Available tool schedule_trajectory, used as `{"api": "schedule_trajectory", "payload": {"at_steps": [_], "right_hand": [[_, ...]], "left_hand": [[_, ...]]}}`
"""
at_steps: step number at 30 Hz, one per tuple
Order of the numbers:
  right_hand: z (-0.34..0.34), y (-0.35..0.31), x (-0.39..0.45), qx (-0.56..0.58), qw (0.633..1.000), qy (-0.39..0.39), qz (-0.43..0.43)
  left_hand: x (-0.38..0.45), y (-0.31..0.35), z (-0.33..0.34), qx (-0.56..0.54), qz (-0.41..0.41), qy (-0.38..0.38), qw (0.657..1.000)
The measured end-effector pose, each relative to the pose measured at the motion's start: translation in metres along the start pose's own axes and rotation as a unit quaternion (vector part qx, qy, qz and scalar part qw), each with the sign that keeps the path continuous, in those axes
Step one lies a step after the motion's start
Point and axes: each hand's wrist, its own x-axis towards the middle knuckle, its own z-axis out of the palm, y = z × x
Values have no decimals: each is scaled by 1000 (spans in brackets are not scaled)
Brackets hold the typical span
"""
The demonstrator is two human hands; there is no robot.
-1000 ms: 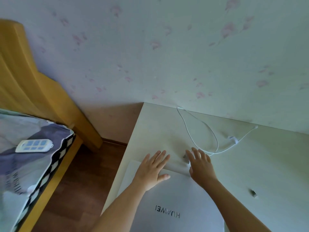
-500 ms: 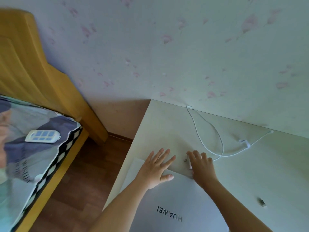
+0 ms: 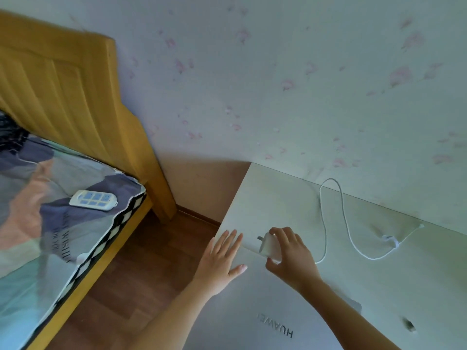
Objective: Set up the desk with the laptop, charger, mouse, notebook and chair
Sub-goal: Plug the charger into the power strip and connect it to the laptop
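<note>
A closed silver laptop (image 3: 255,311) lies on the white desk (image 3: 273,198) near its front left corner. My left hand (image 3: 222,258) rests flat and open on the laptop's far left corner. My right hand (image 3: 290,256) grips the white charger plug (image 3: 269,245) just above the laptop's far edge, prongs pointing left. The charger's white cable (image 3: 346,223) loops across the desk toward the wall and ends at a small connector (image 3: 390,239).
A bed with a yellow wooden headboard (image 3: 75,97) and patterned cover stands to the left. A white power strip (image 3: 93,200) lies on the bed. Brown wooden floor (image 3: 141,274) separates bed and desk. A small dark adapter (image 3: 409,324) sits on the desk at the right.
My right hand has closed on the charger plug and lifted it off the desk, dragging the cable. The view has swung left toward the bed. My left hand stays on the laptop.
</note>
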Motion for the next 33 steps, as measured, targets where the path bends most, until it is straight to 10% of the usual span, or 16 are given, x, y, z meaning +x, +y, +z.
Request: {"api": "schedule_trajectory", "payload": {"at_steps": [25,33], "right_hand": [[113,-352,96,157,982,-23,-98],[157,-405,192,305,942,-135,42]], "left_hand": [[-176,-317,-94,-11,-169,127,977],[-175,-397,-89,-29,-205,110,972]]}}
